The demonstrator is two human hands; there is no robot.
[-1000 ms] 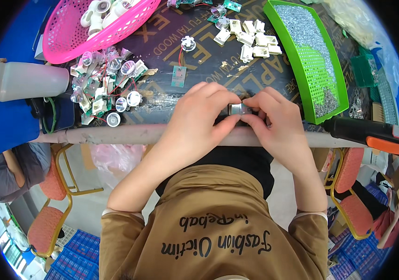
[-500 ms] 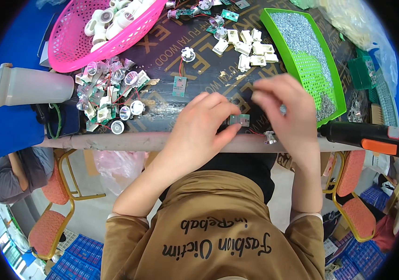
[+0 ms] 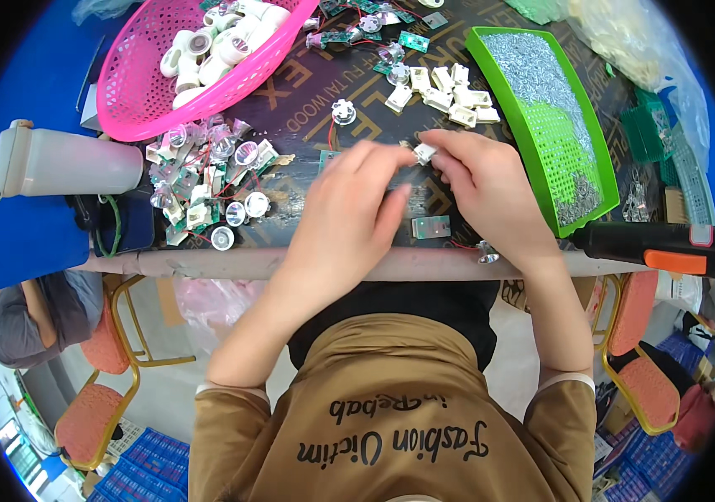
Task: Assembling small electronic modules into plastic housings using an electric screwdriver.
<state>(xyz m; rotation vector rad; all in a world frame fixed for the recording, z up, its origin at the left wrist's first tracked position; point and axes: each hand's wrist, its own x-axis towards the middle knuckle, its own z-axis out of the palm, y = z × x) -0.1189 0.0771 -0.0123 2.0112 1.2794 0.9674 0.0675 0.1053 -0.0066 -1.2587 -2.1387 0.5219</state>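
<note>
A white block (image 3: 424,154) is gripped in the right hand (image 3: 492,186) at the fingertips — beyond the board (image 3: 431,227) laid near the table edge (image 3: 391,261). The left hand (image 3: 346,201) is held open — fingertips beside the block.

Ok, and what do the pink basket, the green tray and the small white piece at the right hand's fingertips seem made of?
Pink basket: likely glossy plastic, given its even colour and regular moulded holes. Green tray: also plastic-looking, with a slight sheen and a perforated floor. Small white piece at the right hand: perhaps hard plastic, pale and smooth-looking, but too small to be sure.
</note>
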